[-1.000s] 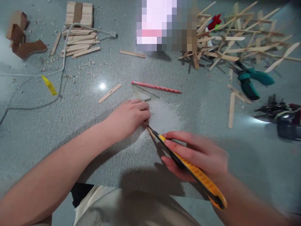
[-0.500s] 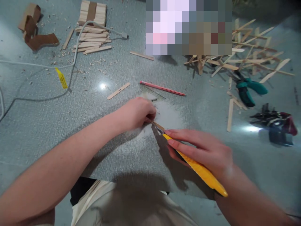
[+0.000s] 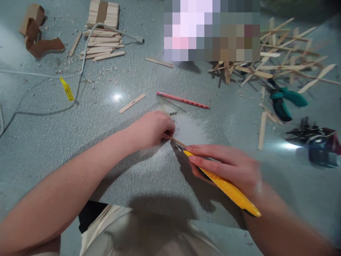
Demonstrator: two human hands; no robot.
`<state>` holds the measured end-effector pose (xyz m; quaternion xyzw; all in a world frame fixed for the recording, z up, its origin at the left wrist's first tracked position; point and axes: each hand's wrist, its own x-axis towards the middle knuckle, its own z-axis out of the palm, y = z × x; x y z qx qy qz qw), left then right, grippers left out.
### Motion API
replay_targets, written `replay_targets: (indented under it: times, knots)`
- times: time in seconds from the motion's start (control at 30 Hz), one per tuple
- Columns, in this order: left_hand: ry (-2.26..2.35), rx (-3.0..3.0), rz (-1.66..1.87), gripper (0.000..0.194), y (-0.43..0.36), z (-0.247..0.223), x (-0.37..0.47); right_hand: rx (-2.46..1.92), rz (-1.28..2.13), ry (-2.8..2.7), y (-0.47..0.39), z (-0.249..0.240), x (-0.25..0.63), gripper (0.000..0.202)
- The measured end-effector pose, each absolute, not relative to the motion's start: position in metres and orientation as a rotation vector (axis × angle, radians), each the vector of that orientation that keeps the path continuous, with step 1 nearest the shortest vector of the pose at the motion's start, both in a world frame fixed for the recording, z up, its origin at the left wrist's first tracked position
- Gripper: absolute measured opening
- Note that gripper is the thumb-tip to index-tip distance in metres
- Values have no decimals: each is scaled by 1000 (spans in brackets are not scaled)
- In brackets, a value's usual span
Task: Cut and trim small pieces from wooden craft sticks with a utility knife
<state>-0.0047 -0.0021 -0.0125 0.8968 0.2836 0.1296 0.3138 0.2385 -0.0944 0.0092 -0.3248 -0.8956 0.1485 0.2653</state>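
My right hand is closed around a yellow utility knife, its blade pointing up and left. The blade tip touches a small wooden stick beside my left fingertips. My left hand is pinched on the far end of that stick, most of it hidden by the fingers. Beyond my hands lie a red pencil, a thin clear ruler partly beneath my left hand, and a craft stick with a small slot in its middle.
Craft sticks lie stacked at the back left, near a white cable and brown paper. At the right are a lattice of sticks, green-handled pliers and dark clips. Wood crumbs are scattered about.
Both hands hold almost the same pose. The knife's rear end has shifted slightly up and right, and the view has moved a little.
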Motion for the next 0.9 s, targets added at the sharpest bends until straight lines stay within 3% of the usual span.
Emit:
replay_targets:
  times: [0.23, 0.37, 0.57, 0.9]
  knots:
    - [815, 2427, 417, 16, -14, -7, -12, -764, 225, -2440, -93, 8, 237, 22]
    - [893, 2722, 867, 20, -32, 7, -21, -789, 121, -2332, -95, 5, 241, 28]
    - [595, 3015, 1315, 16, -47, 31, -34, -528, 416, -2428, -92, 6, 232, 21]
    - [473, 3232, 1233, 19, -78, 47, -53, -454, 908, -2349, -98, 17, 233, 34]
